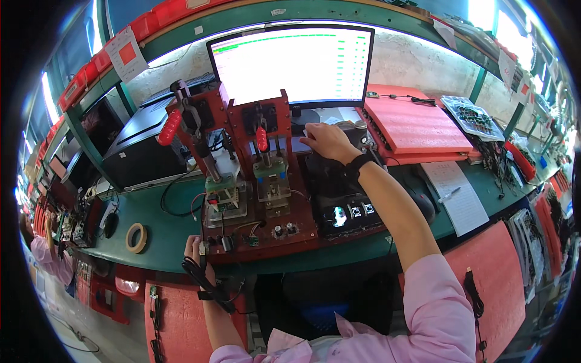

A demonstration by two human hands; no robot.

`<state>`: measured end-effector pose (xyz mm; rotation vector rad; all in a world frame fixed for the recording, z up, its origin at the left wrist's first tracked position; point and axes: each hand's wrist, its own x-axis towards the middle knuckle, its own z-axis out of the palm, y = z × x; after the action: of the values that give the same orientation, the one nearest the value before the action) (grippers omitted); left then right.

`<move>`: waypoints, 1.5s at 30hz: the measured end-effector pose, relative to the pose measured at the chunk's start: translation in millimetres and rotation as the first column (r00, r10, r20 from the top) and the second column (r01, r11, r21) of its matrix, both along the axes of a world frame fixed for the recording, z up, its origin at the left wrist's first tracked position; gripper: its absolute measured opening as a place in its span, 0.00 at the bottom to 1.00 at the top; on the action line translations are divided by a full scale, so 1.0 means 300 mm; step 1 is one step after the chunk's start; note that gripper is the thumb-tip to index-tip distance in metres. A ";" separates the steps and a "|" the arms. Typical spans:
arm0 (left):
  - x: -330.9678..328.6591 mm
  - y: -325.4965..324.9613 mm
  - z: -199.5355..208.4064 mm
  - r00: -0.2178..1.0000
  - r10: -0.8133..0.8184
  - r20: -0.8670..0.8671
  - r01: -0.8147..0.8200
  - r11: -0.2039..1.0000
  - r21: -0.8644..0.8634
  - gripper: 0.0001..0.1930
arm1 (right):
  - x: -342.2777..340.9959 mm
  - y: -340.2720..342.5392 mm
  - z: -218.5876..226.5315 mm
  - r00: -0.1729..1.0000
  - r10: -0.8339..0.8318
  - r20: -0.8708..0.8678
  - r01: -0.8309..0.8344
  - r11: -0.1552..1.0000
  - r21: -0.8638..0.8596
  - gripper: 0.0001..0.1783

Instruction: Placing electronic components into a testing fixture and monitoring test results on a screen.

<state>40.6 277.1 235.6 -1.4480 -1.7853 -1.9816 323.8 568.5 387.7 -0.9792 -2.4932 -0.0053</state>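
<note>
My left hand (195,249) is at the front left edge of a red test fixture (284,242), closed around a looped black cable (196,273) that hangs over my wrist. My right hand (328,140) reaches to the far side of a black box (330,181), below the monitor. Its fingers are curled together, and what they hold, if anything, is too small to make out. Two toggle clamps with red handles stand on the fixture, the left handle (170,127) tilted outward and the right handle (262,139) upright. Under the left clamp sits a small circuit board (224,198).
A lit monitor (296,66) stands at the back. Pink foam sheets (411,124) and a paper with a pen (455,196) lie to the right. On the left are a tape roll (136,238) and a black computer case (145,148). Another person (51,257) works at far left.
</note>
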 end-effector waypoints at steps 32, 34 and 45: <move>0.038 0.003 0.032 0.989 -0.007 0.149 0.008 1.000 -0.005 0.11 | -0.001 0.008 -0.021 0.999 -0.011 0.038 0.006 0.991 0.133 0.17; 0.058 0.009 0.051 0.991 0.022 0.132 -0.026 0.999 0.029 0.11 | -0.005 0.007 -0.025 0.998 -0.007 0.068 -0.004 0.985 0.173 0.18; 0.058 0.006 0.060 0.989 -0.016 0.149 0.012 1.000 0.027 0.11 | -0.002 0.005 -0.017 1.000 0.007 -0.003 -0.007 0.996 0.085 0.18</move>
<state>58.0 278.9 253.7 -1.3407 -1.8032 -2.1639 323.3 570.1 382.6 -0.9346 -2.4714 -0.1064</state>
